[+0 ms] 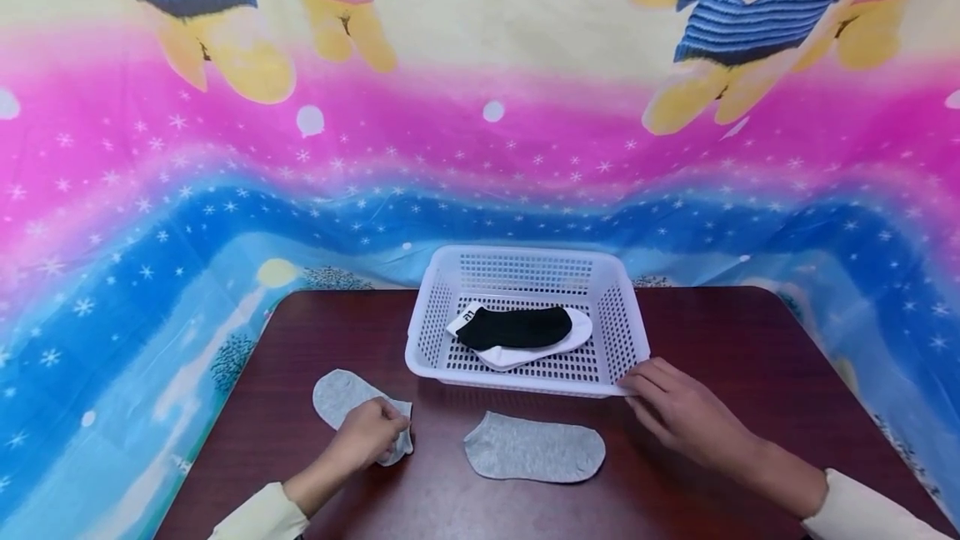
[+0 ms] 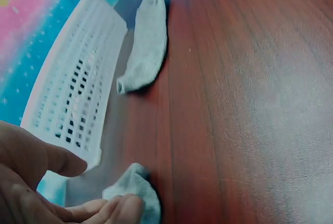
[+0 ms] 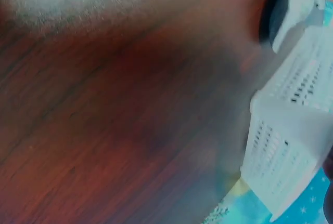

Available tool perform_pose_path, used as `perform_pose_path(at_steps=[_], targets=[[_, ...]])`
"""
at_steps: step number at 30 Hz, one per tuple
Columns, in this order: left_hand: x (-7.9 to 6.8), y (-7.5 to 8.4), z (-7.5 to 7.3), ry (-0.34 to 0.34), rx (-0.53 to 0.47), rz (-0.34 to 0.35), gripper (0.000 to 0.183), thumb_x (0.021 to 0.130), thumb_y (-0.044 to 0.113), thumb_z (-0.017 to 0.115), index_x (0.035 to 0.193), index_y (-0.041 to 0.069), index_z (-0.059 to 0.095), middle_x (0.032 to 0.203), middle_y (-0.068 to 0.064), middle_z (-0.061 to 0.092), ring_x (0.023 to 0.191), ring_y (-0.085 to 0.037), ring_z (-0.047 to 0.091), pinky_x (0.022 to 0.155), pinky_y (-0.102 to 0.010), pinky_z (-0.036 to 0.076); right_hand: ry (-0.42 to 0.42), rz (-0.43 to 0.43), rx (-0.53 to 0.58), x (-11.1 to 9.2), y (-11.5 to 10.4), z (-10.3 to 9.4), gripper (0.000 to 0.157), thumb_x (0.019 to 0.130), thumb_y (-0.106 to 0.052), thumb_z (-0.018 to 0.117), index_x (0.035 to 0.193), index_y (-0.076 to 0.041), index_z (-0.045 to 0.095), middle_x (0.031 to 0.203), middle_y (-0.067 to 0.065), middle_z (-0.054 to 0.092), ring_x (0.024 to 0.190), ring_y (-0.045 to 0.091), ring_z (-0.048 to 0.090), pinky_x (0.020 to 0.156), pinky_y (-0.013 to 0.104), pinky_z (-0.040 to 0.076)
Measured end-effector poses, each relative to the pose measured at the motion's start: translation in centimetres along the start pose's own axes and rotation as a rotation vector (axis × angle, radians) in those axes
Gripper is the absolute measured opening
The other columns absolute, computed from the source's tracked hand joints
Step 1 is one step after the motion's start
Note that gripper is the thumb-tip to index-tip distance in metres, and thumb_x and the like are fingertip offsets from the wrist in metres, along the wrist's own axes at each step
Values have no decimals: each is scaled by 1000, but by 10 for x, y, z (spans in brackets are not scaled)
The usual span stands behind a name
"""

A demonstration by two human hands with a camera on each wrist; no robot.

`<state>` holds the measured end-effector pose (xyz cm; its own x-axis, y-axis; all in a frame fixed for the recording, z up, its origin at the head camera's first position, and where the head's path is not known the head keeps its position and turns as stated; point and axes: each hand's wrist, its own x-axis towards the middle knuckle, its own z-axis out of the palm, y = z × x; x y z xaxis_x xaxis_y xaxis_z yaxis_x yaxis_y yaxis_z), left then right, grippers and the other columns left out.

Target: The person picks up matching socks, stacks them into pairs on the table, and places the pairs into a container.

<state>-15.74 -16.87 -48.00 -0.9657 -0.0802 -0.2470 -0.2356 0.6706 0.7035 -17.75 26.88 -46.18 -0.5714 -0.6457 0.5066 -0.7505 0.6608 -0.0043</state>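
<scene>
In the head view my left hand (image 1: 369,433) is over the cuff end of a grey ankle sock (image 1: 335,397) lying at a slant on the left of the table. The left wrist view shows its fingertips pinching that sock (image 2: 151,198), partly covered by the hand. My right hand (image 1: 686,415) grips the near right corner of a white plastic basket (image 1: 517,383), thumb and fingers at the rim. Inside the basket a black sock (image 1: 517,327) lies over a white sock (image 1: 577,332). A second grey sock (image 1: 536,448) lies flat in front of the basket.
The dark red-brown wooden table (image 1: 720,332) holds everything. Behind it hangs a printed cloth (image 1: 480,165) with bears and snowflakes, which also runs down along both table sides. The right wrist view shows mostly bare tabletop beside the basket's perforated wall (image 3: 281,151).
</scene>
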Motion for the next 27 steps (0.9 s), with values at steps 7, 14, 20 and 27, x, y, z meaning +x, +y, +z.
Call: perform_pose_path(at_steps=[7,14,20,27], targets=[[16,-1,-29,177,224,129,16,85,15,58,94,4,65,82,-7,62,77,-22,56,69,-35,45,190,-268,77,26,-36,23,26,95,-20,47,100,-3,65,102,8,60,95,25,55,87,37,42],[38,-34,-51,218,310,48,43,89,14,54,127,-5,50,126,-31,44,113,-50,39,86,-59,38,-71,-336,67,65,-95,65,19,84,-21,66,101,-14,62,99,-3,54,91,14,51,79,28,45],[47,-55,-56,201,334,39,48,86,9,50,130,-11,44,125,-33,47,114,-49,41,89,-60,35,-141,-326,-21,116,-134,100,13,89,-30,62,92,-18,57,89,-5,51,82,12,50,72,25,45],[52,-61,-56,224,338,82,45,81,-1,43,124,-15,47,116,-36,50,110,-49,43,93,-55,32,-292,-194,-42,161,-166,128,21,89,-37,62,94,-17,59,90,-4,55,82,12,54,69,24,49]])
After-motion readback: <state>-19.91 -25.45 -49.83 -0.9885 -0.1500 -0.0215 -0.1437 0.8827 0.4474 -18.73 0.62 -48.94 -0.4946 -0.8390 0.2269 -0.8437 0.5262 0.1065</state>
